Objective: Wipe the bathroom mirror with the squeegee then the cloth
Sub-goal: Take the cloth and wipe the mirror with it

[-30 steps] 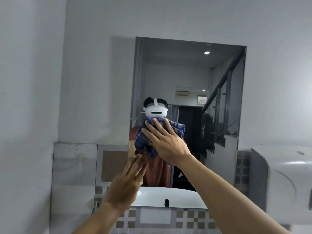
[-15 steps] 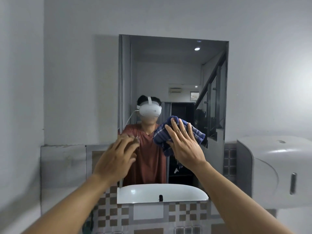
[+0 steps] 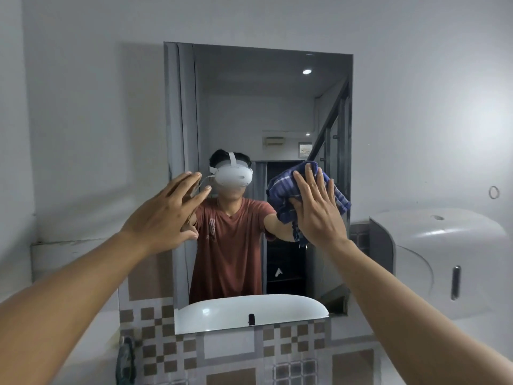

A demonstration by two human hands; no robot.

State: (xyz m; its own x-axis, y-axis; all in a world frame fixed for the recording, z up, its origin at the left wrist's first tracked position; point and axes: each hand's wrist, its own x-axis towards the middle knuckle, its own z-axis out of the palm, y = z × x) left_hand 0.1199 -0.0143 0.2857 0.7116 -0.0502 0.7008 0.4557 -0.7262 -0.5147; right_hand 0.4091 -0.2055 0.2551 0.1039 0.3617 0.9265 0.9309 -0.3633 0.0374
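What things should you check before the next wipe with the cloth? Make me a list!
1. Cloth flat against the mirror: ok, right hand presses it with the palm.
2. Cloth bunched, not dangling loose: not ok, a frayed corner hangs below the hand.
3. Left hand off the glass: not ok, its spread fingers lie at the mirror's left edge.
4. Room to wipe sideways: ok, the cloth sits near the right edge with bare glass to its left.
5. Squeegee put away: cannot tell, none in view.
6. Glass free of streaks: cannot tell.

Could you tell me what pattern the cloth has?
The cloth is blue plaid with pale stripes, seen in the head view.
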